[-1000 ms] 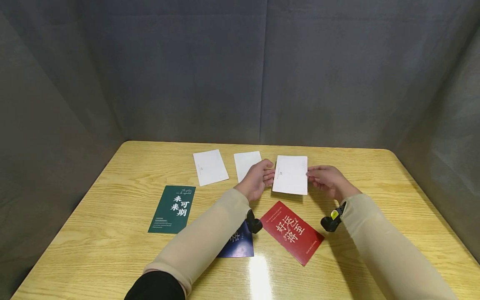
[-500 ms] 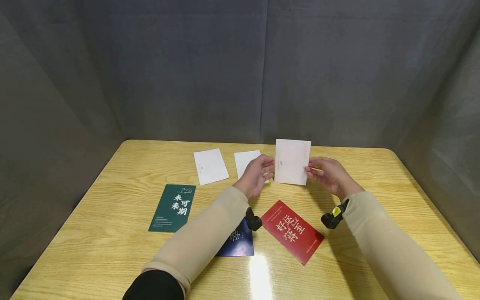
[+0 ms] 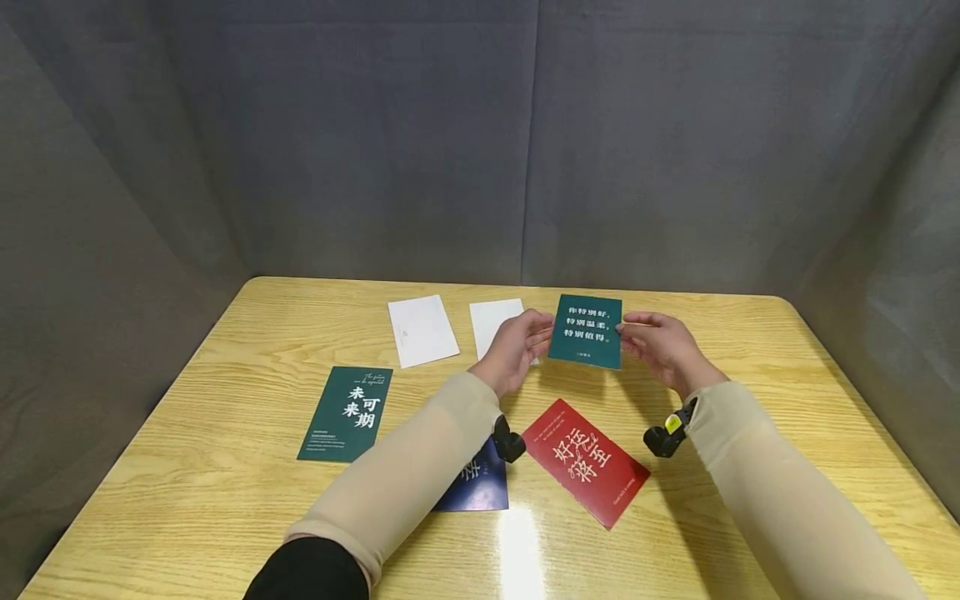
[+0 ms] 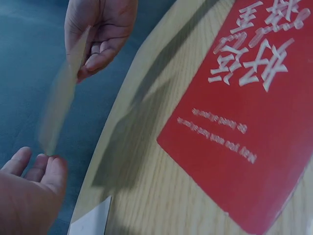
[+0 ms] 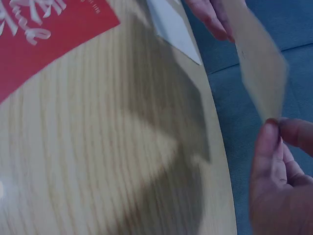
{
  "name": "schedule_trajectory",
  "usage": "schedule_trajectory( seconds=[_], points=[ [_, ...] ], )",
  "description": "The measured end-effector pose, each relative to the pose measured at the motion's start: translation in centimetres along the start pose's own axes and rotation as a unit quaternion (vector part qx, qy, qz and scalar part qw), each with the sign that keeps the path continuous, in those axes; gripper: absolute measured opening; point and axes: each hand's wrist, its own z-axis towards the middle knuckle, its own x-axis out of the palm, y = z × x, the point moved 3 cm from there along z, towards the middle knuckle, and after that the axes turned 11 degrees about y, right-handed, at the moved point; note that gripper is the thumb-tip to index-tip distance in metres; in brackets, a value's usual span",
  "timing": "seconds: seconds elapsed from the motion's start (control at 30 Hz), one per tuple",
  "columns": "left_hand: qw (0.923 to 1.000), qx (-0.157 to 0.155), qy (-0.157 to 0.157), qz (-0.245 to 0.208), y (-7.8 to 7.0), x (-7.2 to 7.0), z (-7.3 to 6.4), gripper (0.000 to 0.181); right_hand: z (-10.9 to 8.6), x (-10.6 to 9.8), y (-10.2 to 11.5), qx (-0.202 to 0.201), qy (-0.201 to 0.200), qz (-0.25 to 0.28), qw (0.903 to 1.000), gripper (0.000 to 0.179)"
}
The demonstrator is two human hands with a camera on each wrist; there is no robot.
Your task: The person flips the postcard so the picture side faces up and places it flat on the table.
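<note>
My right hand [image 3: 663, 348] pinches the right edge of a dark green postcard [image 3: 586, 332] with white lettering, held tilted above the far part of the table. My left hand [image 3: 512, 350] holds its left edge with the fingertips. In the left wrist view the card [image 4: 61, 105] is seen nearly edge-on and blurred, between the fingertips of both hands. The right wrist view shows its pale back [image 5: 261, 63], with thumb and finger gripping one corner. Below the hands lies a red card [image 3: 587, 463] with white lettering.
On the wooden table [image 3: 225, 400] lie a second green card [image 3: 346, 414] at left, a dark blue card [image 3: 480, 487] partly under the left forearm, a white card [image 3: 423, 331] and another white card [image 3: 491, 321] partly behind the left hand. Grey cloth [image 3: 390, 150] stands behind.
The card between my hands was tilted up from lying nearly flat and turned over: its white back faced up before, its green lettered front now. The cards on the table have not moved.
</note>
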Motion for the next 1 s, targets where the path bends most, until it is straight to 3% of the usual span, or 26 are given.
schedule_trajectory(
  seconds=[0.3,0.63,1.0],
  points=[
    [0.9983,-0.018,0.005,0.055,0.4,-0.1,0.0,0.048,0.8,0.5,-0.8,0.009,-0.033,-0.081,0.9962,0.032],
    [0.9966,-0.034,0.03,0.069,1.0,0.0,0.3,0.053,1.7,0.6,-1.7,0.044,-0.054,-0.085,0.9939,0.033],
    [0.9937,-0.063,0.054,0.075,1.9,0.1,0.4,0.063,1.5,0.4,-2.3,0.072,-0.044,-0.099,0.9915,0.042]
  ],
)
